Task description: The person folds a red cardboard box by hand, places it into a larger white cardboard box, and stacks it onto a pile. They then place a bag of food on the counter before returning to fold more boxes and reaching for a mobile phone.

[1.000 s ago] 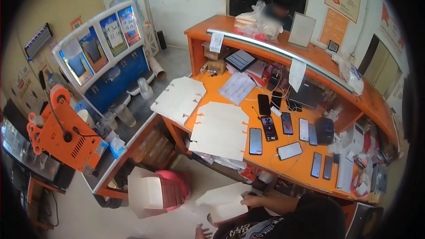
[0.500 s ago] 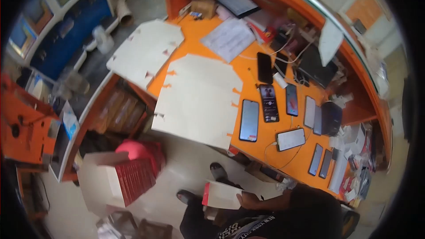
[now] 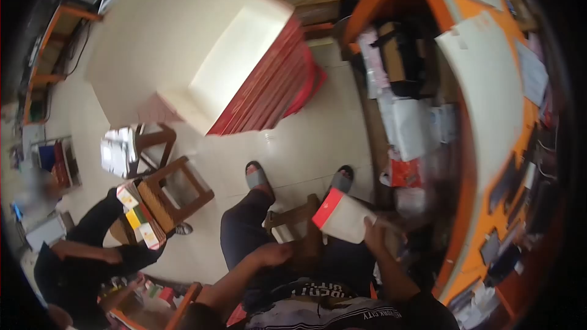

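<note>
My right hand (image 3: pixel 374 233) grips a small white cardboard box with a red end (image 3: pixel 345 217), holding it over my lap by its right side. My left hand (image 3: pixel 275 254) hovers above my thigh, left of the box and apart from it. Its fingers are blurred, and I cannot make out anything in them. Ahead of my feet rises a stack of red-edged cardboard pieces (image 3: pixel 263 88); an open white carton piece (image 3: pixel 235 61) lies on top. Between my legs, part of a wooden stool (image 3: pixel 296 229) shows.
An orange counter (image 3: pixel 449 284) with white sheets (image 3: pixel 489 79) and phones runs along the right, shelves of packets below it. Wooden stools (image 3: pixel 183 189) stand at left, one bearing papers (image 3: pixel 118 151). A co-worker (image 3: pixel 79 263) sits at lower left near small printed boxes (image 3: pixel 142 220).
My view has swung down and left from the counter to my lap and the floor. The box stays in my right hand, and my left hand has come into view.
</note>
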Tool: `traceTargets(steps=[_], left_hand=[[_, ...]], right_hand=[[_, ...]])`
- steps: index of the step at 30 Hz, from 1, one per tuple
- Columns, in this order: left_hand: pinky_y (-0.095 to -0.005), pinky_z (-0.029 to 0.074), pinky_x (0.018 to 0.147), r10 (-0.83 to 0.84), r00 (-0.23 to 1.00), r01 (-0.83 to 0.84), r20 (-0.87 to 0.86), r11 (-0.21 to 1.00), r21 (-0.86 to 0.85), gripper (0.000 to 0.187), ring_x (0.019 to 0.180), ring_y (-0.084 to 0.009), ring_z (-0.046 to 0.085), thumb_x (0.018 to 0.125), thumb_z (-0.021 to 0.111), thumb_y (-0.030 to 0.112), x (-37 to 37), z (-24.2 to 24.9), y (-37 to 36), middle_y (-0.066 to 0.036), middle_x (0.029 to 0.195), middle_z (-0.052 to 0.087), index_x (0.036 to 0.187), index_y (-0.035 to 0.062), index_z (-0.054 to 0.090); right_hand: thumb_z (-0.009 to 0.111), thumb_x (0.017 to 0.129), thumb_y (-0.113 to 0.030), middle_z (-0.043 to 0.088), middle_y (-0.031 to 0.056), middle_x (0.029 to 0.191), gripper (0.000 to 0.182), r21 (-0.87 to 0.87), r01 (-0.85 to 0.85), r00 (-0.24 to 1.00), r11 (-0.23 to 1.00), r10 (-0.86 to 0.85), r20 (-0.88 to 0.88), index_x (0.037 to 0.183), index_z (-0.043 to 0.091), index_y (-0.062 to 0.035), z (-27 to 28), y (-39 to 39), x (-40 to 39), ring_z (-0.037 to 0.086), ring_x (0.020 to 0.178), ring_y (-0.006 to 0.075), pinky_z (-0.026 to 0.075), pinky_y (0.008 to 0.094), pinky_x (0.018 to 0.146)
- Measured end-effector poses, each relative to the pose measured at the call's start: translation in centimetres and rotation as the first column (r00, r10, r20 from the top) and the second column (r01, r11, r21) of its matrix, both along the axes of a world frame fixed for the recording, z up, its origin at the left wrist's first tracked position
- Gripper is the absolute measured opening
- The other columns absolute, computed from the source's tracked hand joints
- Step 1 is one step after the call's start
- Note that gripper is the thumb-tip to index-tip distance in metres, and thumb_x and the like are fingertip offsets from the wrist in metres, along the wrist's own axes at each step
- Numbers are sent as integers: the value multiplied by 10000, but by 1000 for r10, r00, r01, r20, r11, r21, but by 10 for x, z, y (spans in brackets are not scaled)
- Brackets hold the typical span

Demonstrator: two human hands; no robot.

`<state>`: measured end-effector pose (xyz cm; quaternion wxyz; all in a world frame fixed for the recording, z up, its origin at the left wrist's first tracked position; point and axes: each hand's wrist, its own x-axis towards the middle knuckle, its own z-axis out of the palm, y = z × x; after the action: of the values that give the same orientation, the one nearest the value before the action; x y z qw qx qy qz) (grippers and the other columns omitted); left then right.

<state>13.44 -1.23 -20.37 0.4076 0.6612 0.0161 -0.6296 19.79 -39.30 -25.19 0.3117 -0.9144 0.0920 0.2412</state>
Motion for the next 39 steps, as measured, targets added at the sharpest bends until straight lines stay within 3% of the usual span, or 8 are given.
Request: traceTargets(steps=[7,10,16,20,25,30,33,39], left_hand=[[-471,516,862,-23,980,-13,198,984,176,482,991,-406,668,972,525,472,-20,-115,-34,-264,1021,676,1124,26,627],[-455,521,842,415,839,-443,351,897,-1,545,1016,-351,669,975,554,482,-24,-133,-37,-225,1113,670,1273,26,557],[-422,508,935,963,246,-866,-115,165,-472,734,1135,-270,583,985,630,383,22,-21,-9,-190,1416,497,1545,52,291],[-373,482,1001,665,482,-685,571,692,-227,744,1184,-291,605,988,647,335,12,68,-9,-229,1347,573,1519,-48,294],[-359,473,1008,746,186,-783,639,506,-363,613,1165,-240,612,1037,562,324,-46,29,-14,-231,1288,611,1461,-78,377],[-381,360,1151,739,70,-723,670,500,-476,572,1379,-331,480,1092,405,366,-88,-1,-35,-258,1459,503,1470,-64,408],[-392,284,1197,819,99,-658,565,480,-580,579,1424,-353,413,1105,331,375,-99,-9,-37,-276,1484,464,1468,-70,406],[-359,377,1123,821,-9,-684,571,412,-602,522,1324,-275,508,1109,358,354,-111,-30,-31,-211,1381,546,1470,-20,398]], right_hand=[[567,958,-199,685,271,1081,315,157,10,997,988,2,-78,1118,672,51,-18,15,43,657,1028,408,478,457,921],[550,971,-189,689,272,1056,312,326,79,983,942,-127,129,1121,662,60,-43,7,26,672,1012,391,487,451,917],[521,990,-202,669,296,1057,314,257,-125,966,958,59,251,1107,648,60,8,51,32,652,1021,435,498,459,905],[507,1004,-237,666,292,1037,317,137,-365,909,921,321,266,1076,639,41,37,96,1,640,999,451,498,474,872],[505,1028,-356,663,275,1011,395,290,-141,981,947,93,172,1125,628,6,78,112,-53,659,972,421,501,470,858],[399,1080,-421,634,130,1280,538,811,300,929,502,-348,-128,1348,536,25,19,80,-110,619,1177,245,466,366,1025],[389,1082,-442,618,109,1337,552,884,376,916,276,-258,-309,1377,534,2,37,100,-112,606,1210,231,471,365,1031],[406,1077,-444,595,112,1379,578,891,297,950,344,-201,-239,1434,480,6,39,114,-112,577,1260,246,423,356,1074]])
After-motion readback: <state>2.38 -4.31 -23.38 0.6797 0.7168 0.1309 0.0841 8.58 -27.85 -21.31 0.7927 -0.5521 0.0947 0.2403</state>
